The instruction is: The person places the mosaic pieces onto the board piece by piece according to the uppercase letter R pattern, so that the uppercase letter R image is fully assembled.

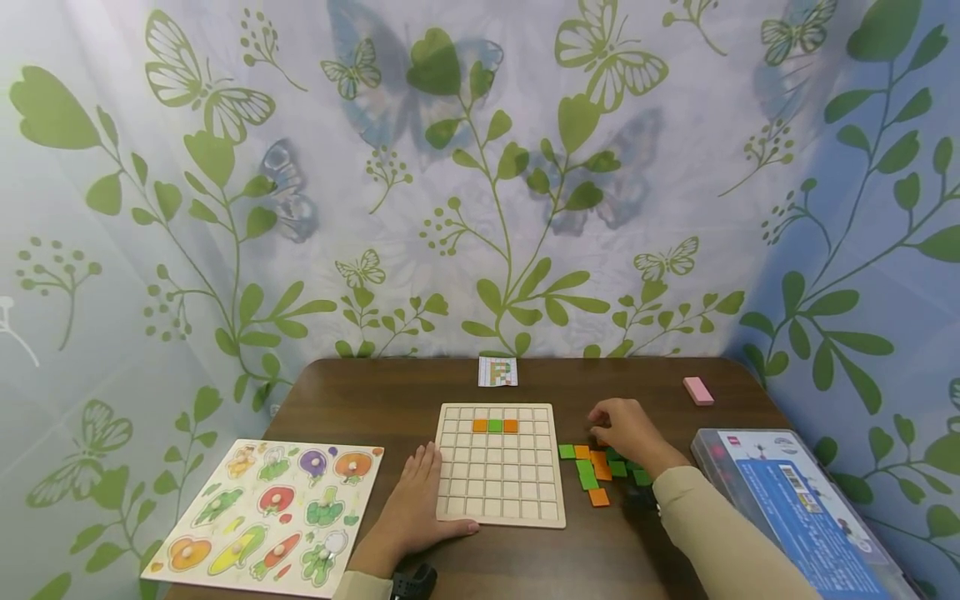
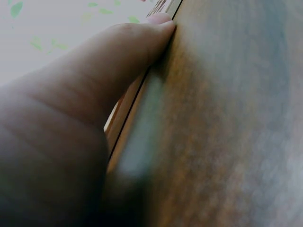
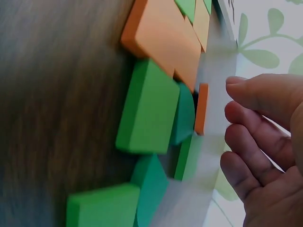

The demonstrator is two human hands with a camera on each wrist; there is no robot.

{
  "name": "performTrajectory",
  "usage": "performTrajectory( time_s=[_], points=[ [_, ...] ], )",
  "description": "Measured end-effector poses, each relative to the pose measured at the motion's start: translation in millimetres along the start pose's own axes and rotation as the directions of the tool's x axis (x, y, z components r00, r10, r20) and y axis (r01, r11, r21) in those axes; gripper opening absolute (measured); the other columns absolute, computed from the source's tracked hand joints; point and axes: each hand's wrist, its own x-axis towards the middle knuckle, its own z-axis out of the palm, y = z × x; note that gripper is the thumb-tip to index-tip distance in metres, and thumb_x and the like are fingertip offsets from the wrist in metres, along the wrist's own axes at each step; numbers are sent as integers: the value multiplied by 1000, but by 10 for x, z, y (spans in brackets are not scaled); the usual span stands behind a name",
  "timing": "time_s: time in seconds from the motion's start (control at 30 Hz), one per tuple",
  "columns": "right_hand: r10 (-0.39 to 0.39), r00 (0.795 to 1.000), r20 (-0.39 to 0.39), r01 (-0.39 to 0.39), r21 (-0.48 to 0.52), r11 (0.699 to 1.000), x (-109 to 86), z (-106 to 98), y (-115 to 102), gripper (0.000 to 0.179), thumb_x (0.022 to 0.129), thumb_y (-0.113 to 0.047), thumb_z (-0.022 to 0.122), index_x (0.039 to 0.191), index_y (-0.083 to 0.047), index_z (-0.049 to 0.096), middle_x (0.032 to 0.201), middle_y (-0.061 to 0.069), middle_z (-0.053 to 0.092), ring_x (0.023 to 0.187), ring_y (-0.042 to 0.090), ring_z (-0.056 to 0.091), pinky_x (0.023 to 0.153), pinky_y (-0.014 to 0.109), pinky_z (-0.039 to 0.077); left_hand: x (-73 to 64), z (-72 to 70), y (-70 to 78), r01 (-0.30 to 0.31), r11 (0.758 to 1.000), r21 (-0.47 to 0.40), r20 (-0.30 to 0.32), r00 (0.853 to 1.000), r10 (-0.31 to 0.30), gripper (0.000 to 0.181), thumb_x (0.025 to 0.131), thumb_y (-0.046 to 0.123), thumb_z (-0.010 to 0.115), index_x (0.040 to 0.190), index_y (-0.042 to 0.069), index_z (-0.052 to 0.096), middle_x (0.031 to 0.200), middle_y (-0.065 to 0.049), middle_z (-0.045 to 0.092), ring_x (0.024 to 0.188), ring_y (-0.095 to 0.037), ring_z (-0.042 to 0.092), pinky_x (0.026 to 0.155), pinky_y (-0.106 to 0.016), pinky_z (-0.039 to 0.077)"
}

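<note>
A pale wooden grid board [image 1: 498, 471] lies mid-table. In one of its upper rows sit an orange tile [image 1: 480, 426], a green tile [image 1: 495, 426] and another orange tile [image 1: 511, 426]. My left hand [image 1: 414, 504] rests flat by the board's lower left corner, fingers straight along the left side and thumb at the near edge. My right hand [image 1: 628, 429] hovers over a loose pile of green tiles [image 3: 151, 109] and orange tiles [image 3: 165, 38]. Its fingers are loosely bent, with nothing visible between them. Part of the pile is hidden under that hand in the head view.
A vegetable knob puzzle [image 1: 281, 521] lies at the left. A small printed pattern card [image 1: 497, 372] is behind the board. The far right holds a pink block [image 1: 698, 391], with a clear plastic box [image 1: 806, 508] nearer. A patterned curtain [image 1: 480, 208] borders the table.
</note>
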Motion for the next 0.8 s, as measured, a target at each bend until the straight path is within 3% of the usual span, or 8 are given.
performTrajectory(
  time_s=[0.27,0.53,0.8],
  points=[
    [49,997,62,-48,-10,999,-20,-78,41,12,89,-4,84,96,-8,75,87,-1,67,80,19,62,78,42,61,-1,-4,9,2,1000,-3,1,1000,-2,136,77,87,67,159,-15,28,166,-32,23,154,-46,21,124,-54,19],
    [-5,996,85,5,-7,1000,-66,-125,18,16,89,-2,84,87,-12,72,80,-5,64,74,15,60,73,38,59,6,3,0,9,1000,3,10,1000,-9,138,76,89,65,160,-13,27,167,-31,22,155,-45,20,125,-53,18],
    [-20,993,119,21,-8,1000,-92,-167,7,18,86,2,85,87,-10,72,80,-5,63,74,16,59,73,38,59,3,13,-10,3,1000,0,3,1000,-3,139,76,90,64,159,-14,27,167,-31,23,155,-45,20,125,-53,18]
  ],
)
